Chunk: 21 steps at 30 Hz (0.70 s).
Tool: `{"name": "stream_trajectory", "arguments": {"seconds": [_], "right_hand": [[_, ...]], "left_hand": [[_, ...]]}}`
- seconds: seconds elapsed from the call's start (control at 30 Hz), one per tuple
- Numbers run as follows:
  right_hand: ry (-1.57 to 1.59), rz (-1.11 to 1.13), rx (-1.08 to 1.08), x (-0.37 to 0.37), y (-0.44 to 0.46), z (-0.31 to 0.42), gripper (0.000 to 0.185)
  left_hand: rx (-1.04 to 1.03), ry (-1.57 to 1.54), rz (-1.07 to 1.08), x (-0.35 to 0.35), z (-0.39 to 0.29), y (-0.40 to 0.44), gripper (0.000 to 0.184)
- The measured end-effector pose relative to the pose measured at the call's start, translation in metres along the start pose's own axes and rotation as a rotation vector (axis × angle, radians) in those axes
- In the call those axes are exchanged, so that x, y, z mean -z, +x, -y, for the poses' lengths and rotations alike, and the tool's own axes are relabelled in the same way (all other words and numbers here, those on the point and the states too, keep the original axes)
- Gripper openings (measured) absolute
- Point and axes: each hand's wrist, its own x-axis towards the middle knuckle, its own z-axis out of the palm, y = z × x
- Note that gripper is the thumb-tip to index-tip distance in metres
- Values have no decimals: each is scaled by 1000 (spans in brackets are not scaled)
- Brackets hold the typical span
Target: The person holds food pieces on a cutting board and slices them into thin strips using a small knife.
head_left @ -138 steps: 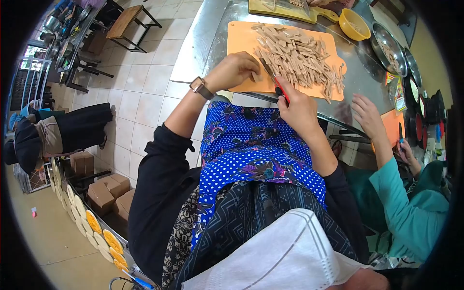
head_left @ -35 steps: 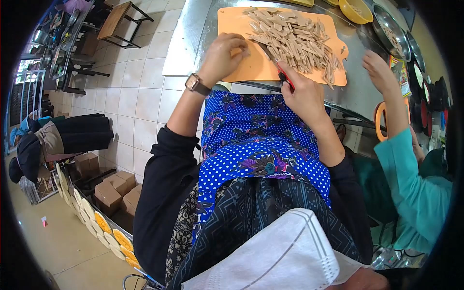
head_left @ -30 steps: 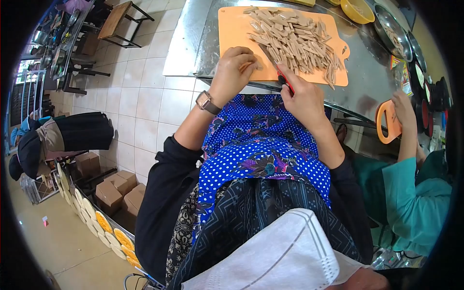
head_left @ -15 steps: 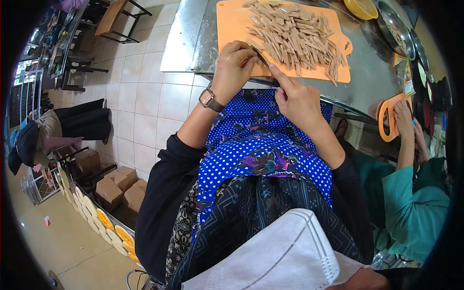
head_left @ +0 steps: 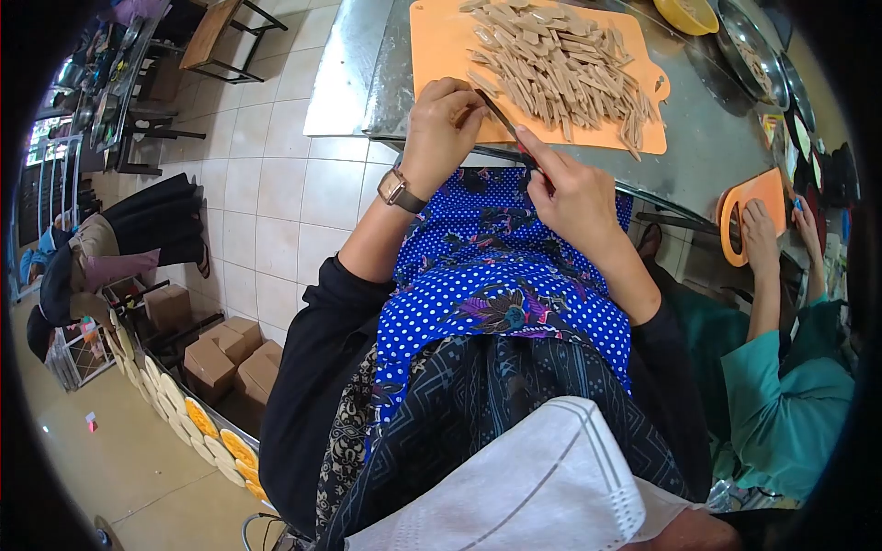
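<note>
My left hand (head_left: 446,129), with a watch on its wrist, is closed in a pinch at the lower left of the orange cutting board (head_left: 441,37); what its fingertips press on is too small to make out. My right hand (head_left: 574,188) grips the knife (head_left: 497,114) by its red and black handle, index finger stretched along it. The blade points up and left, its tip close to my left fingers. A heap of thin brown strips (head_left: 551,69) covers the middle and right of the board.
The metal table (head_left: 698,129) bears a yellow bowl (head_left: 687,13) and a metal bowl (head_left: 749,55) at the upper right. To the right, a co-worker in green sleeves has hands at another orange board (head_left: 732,220). A wooden stool (head_left: 211,35) and cardboard boxes (head_left: 209,365) stand left.
The view has shifted, so the board sits higher. My left hand has come to the knife tip from the board's left part. The co-worker's hand has come down onto the other board.
</note>
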Motion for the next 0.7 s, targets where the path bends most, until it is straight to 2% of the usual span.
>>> {"name": "stream_trajectory", "arguments": {"seconds": [0.23, 0.4, 0.7], "right_hand": [[-58, 2, 36, 1, -3, -2, 60], [29, 15, -19, 18, -33, -3, 63], [11, 16, 15, 2, 1, -1, 61]], "left_hand": [[5, -1, -14, -2, 1, -1, 8], [24, -27, 1, -1, 3, -3, 8], [25, -22, -16, -4, 3, -3, 8]]}}
